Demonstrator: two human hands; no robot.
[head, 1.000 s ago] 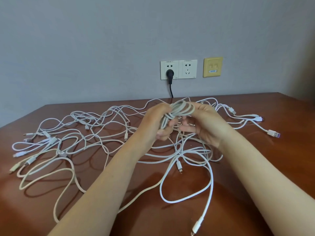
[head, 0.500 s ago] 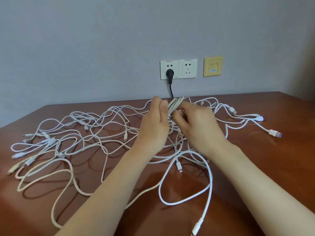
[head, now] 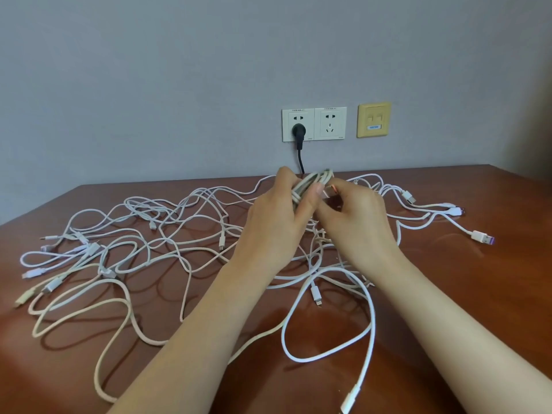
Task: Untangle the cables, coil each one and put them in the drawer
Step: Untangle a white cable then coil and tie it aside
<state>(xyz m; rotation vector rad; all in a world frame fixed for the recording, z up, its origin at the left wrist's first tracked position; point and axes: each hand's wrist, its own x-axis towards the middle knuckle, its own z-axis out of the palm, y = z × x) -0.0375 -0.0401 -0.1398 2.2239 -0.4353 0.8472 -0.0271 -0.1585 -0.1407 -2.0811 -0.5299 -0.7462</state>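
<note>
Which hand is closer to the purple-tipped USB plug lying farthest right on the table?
Right. The right hand, pinching a connector beside the coil, is left of the plug, not touching it; the left hand grips the coil even farther left.

table (head: 493, 294) glossy reddish-brown, faint wood grain | cables (head: 371, 321) white, a few on the left cream-beige | coil (head: 310, 182) pale grey-white | connector (head: 328, 191) white, orange inside | USB plug (head: 482, 236) white, purple tip | wall (head: 149, 85) plain grey-lilac | sockets (head: 330, 124) white | wall plug (head: 298, 131) and its cord black | data plate (head: 374, 115) mustard yellow, small blue label
</note>
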